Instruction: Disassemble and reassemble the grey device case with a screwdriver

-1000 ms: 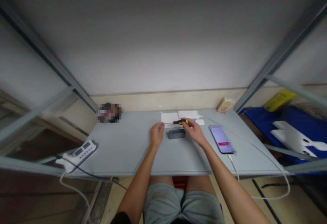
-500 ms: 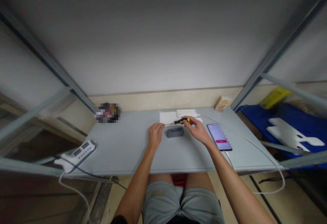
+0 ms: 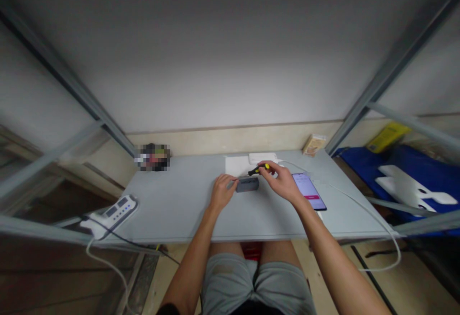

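Note:
A screwdriver point(image 3: 257, 169) with a black and yellow handle is in my right hand point(image 3: 282, 181), fingers closed around the handle's end. Its shaft slopes down and left above a small grey slotted case point(image 3: 247, 185), which looks like a bit holder. At the case's left end is my left hand point(image 3: 223, 190), thumb and fingertips pinched together and close against it. What they pinch is too small to make out. Behind the case lies a white sheet of paper point(image 3: 235, 165).
A lit phone point(image 3: 309, 193) lies right of my right hand. At the back are a white power strip point(image 3: 262, 158) with a cable and a small box point(image 3: 314, 145). Another white power strip point(image 3: 115, 214) sits at the left edge, below a blurred-out object point(image 3: 154, 157).
My left hand has moved right, from the screwdriver's tip to the case's left end. The screwdriver now tilts more steeply, its handle end a little higher and further right.

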A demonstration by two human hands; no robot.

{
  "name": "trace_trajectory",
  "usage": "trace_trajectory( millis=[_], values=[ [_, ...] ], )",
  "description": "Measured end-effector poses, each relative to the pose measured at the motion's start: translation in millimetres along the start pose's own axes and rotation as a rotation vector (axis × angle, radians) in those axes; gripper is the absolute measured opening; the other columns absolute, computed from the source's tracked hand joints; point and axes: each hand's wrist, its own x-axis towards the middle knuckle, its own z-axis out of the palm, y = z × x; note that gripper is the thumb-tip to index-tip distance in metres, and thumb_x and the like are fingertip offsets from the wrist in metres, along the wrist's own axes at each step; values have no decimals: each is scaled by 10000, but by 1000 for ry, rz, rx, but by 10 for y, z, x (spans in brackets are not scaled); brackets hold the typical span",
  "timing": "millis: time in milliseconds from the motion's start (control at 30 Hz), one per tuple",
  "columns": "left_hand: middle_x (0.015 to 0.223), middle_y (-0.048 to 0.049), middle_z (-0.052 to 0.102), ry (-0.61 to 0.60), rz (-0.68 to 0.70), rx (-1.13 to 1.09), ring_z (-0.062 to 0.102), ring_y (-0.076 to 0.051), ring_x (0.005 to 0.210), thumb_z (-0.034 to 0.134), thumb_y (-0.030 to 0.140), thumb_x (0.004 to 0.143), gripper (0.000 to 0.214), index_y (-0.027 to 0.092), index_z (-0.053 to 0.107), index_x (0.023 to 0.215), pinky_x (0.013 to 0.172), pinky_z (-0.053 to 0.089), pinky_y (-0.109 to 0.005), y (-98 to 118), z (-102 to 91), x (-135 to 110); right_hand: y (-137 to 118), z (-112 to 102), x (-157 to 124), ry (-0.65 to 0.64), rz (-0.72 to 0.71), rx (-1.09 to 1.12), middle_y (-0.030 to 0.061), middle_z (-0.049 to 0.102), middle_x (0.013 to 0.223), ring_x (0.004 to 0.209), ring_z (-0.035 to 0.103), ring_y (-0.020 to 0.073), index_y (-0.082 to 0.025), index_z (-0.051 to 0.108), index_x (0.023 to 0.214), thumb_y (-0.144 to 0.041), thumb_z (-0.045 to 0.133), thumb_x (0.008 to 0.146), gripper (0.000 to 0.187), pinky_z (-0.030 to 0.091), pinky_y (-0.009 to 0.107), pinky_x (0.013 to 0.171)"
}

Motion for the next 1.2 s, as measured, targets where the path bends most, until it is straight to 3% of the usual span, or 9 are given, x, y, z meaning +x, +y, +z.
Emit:
trace_trajectory(
  millis=[500,1033,1200],
  values=[
    [946,-49,725,-55,126,114,638,-199,930,617,317,978,158,223,743,961,845,466,-352,0,-36,26,-28,-43,5,-24,-63,-59,37,751,833,698,636,176,-220,732,1074,-462,560,922,333,479,291,686],
    [1060,-65,738,-98,-12,-177,680,-219,990,708,352,905,260,234,713,1136,932,550,-378,-133,62,-85,9,0,49,-35,-42,-122,20,720,738,660,639,174,-220,737,1044,-423,558,921,298,468,291,672],
    [1038,-70,739,-117,-3,-187,681,-209,918,673,352,931,241,221,708,1130,899,562,-370,-138,87,-72,-106,8,126,-101,-82,-127,33,761,906,718,659,175,-231,722,1097,-366,575,911,273,482,297,710]
  ],
)
